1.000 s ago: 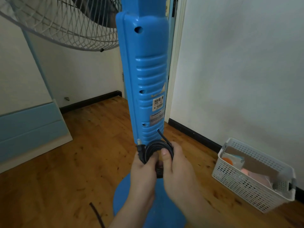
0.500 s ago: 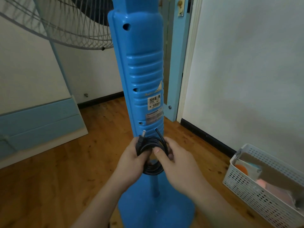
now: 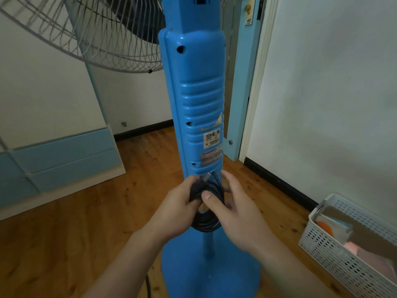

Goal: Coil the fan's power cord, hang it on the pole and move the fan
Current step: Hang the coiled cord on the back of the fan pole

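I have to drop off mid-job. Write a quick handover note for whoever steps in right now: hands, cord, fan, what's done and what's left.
Left hand: grips the left side of the coiled power cord, near the plug.
Right hand: thumb pinches the coil from the front, fingers spread behind it.
The coil is held against the lower end of the fan's blue column, above the thin pole and round base.
Done: the cord looks coiled into a bundle.
Left: hang the coil on the pole so that it stays, let go, then move the fan. A white basket sits on the floor to the right; steer round it.
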### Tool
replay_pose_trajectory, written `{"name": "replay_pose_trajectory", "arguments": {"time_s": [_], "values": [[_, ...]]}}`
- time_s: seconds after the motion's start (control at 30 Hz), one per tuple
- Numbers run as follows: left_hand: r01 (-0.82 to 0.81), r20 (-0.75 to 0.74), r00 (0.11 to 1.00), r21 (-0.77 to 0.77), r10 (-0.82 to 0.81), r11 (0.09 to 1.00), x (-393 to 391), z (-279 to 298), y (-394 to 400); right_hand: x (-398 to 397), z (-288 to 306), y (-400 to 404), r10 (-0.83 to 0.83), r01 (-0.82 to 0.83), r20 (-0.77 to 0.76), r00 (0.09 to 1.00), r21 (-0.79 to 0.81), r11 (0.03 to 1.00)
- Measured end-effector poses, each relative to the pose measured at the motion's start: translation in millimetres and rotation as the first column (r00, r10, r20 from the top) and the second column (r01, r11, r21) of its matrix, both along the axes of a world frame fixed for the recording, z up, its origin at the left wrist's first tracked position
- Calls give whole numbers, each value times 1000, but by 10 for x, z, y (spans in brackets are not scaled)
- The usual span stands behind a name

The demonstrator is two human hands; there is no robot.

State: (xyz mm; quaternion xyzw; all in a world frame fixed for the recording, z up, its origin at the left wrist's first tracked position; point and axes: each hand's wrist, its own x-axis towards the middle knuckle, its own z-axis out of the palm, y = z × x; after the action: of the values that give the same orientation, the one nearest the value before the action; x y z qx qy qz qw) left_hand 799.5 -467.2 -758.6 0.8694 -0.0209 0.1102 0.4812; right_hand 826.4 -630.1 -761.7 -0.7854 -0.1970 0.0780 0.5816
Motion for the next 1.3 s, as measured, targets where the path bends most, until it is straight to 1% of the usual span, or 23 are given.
{"name": "replay_pose_trajectory", "arguments": {"time_s": [0.1, 0.2, 0.3, 0.37, 0.43, 0.53, 0.6, 0.67, 0.73, 0.8, 0.87, 0.93, 1.0, 1.03, 1.13, 1.2, 1.23, 1.3], "values": [[61, 38, 997, -15, -60, 998, 51, -26, 54, 25, 40, 55, -117, 145, 184, 976, -144, 979], [93, 51, 994, -11, -93, 996, 88, -56, 82, 5, 103, 112, -187, 256, 294, 937, -216, 942], [131, 84, 988, -36, -127, 991, 106, -57, 105, -7, 151, 237, -256, 332, 339, 906, -191, 924], [157, 100, 984, -111, -147, 981, 120, -56, 120, 2, 200, 341, -298, 354, 325, 898, -130, 926], [210, 96, 977, -253, -192, 944, 144, -85, 172, -7, 209, 401, -316, 344, 290, 903, -50, 938], [284, 55, 953, -508, -299, 813, 166, -147, 285, -22, 174, 412, -340, 339, 265, 902, 51, 940], [308, 51, 935, -611, -352, 730, 185, -191, 319, -40, 152, 412, -324, 317, 264, 909, 70, 946], [315, 59, 924, -679, -378, 663, 211, -221, 332, -60, 145, 423, -301, 292, 268, 915, 75, 953], [331, 80, 913, -719, -399, 612, 233, -245, 346, -72, 132, 432, -300, 294, 290, 909, 64, 954], [346, 101, 907, -732, -409, 586, 226, -272, 359, -67, 118, 424, -315, 299, 289, 904, 100, 949], [332, 100, 914, -741, -394, 584, 213, -287, 363, -47, 101, 399, -340, 298, 256, 905, 188, 936], [304, 84, 928, -734, -363, 607, 210, -280, 343, -39, 93, 385, -354, 298, 240, 904, 240, 924], [294, 87, 932, -750, -352, 593, 209, -262, 329, -44, 92, 389, -384, 312, 246, 890, 284, 906], [295, 92, 929, -769, -359, 567, 211, -249, 323, -45, 99, 390, -410, 328, 257, 875, 309, 893], [304, 103, 900, -844, -423, 442, 186, -232, 297, -65, 103, 406, -467, 369, 285, 837, 337, 866], [290, 100, 896, -870, -432, 399, 163, -223, 276, -78, 89, 400, -474, 373, 280, 835, 346, 861], [282, 96, 902, -869, -421, 407, 161, -216, 266, -83, 82, 393, -474, 371, 268, 839, 356, 858], [252, 68, 926, -844, -372, 474, 160, -194, 254, -87, 66, 388, -471, 363, 213, 856, 400, 842]]}}
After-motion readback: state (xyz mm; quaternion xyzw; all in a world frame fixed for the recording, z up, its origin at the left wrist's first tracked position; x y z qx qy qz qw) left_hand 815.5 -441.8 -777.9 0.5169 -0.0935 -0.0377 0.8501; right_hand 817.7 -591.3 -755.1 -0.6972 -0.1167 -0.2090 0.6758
